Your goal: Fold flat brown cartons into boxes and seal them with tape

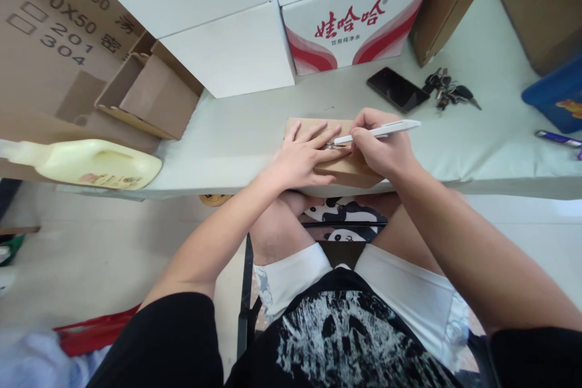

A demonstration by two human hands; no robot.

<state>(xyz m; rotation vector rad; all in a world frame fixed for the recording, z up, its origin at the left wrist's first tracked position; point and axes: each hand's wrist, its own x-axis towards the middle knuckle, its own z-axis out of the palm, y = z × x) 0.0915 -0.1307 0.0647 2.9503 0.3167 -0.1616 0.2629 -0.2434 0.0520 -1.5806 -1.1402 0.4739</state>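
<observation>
A small brown cardboard box (pixel 359 165) lies on the table in front of me. My left hand (pixel 302 157) rests flat on its left part, fingers spread. In a writing grip, my right hand (pixel 382 144) holds a slim white pen-shaped tool (pixel 402 127) over the box top, its far end pointing right. The tool's tip is close to the left fingertips; whether it touches the cardboard I cannot tell. Beside the tip, a small shiny metal piece (pixel 331 146) shows between the left fingers, mostly hidden.
Behind the box stand white cartons (pixel 354 24). A black phone (pixel 398 90) and a bunch of keys (pixel 448 88) lie to the right, with a blue container (pixel 557 97) farther out. Open brown cartons (pixel 150 94) and a pale yellow bottle (pixel 100 163) are at left. The table's edge (pixel 218 191) is near.
</observation>
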